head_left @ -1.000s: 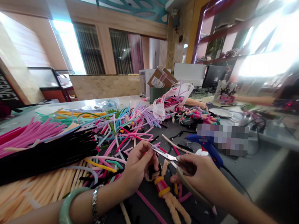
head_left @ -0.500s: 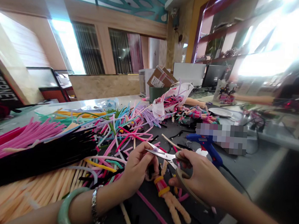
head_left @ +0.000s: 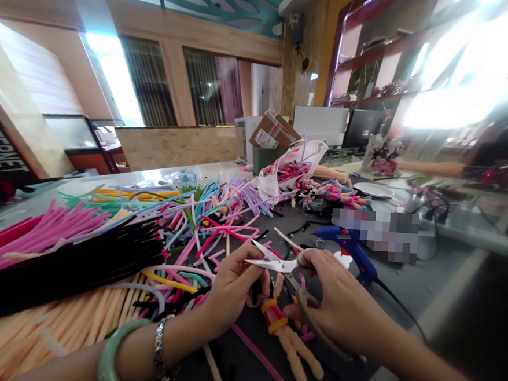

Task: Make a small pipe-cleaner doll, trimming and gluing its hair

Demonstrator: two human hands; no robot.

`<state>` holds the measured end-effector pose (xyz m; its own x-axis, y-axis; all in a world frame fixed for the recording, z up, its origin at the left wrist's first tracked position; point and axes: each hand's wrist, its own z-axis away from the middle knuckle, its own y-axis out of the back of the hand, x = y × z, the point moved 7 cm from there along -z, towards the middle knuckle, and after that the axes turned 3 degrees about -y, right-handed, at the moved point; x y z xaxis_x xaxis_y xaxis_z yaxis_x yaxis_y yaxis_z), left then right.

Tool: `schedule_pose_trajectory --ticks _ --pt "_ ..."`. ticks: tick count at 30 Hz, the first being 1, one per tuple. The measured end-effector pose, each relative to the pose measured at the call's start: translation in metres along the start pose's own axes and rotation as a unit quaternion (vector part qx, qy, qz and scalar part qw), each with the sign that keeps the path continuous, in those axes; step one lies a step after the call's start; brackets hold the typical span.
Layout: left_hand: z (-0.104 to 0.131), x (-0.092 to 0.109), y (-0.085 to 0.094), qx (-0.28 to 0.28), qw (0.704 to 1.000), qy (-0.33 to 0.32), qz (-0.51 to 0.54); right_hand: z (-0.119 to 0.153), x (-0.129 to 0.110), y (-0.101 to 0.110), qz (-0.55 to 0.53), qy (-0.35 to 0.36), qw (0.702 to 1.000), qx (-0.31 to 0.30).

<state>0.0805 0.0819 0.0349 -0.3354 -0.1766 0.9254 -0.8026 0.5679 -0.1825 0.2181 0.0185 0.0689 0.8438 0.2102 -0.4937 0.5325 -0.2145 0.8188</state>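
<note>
My right hand (head_left: 334, 289) grips a pair of scissors (head_left: 281, 266) by its handles, with the blades parted and pointing left. Their tips reach the fingertips of my left hand (head_left: 236, 282), which is closed in a pinch on something mostly hidden. A tiny lilac bit shows between the blades. Just below my hands lies a pipe-cleaner doll (head_left: 287, 338) with beige legs and a pink body banded in yellow. Its upper end is partly covered by my left fingers, so I cannot tell whether they hold it.
A blue hot glue gun (head_left: 350, 243) with a cord lies right of my hands. Bundles of black pipe cleaners (head_left: 79, 265) and beige pipe cleaners (head_left: 66, 322) lie at left. Loose coloured stems cover the middle. Behind are a white plastic bag (head_left: 269, 186) and a cardboard box (head_left: 273, 131).
The scissor blades have spread wider apart, and my right hand's grip on the handles has loosened outward. My left hand stays nearly where it was; the doll has not moved.
</note>
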Motion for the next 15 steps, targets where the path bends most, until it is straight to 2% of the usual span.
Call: schedule_pose_trajectory --ticks 15 --pt "0.0010 0.0040 -0.0048 -0.008 1.000 0.004 -0.013 0.0010 -0.0035 -0.0004 -0.001 0.015 1.000 0.022"
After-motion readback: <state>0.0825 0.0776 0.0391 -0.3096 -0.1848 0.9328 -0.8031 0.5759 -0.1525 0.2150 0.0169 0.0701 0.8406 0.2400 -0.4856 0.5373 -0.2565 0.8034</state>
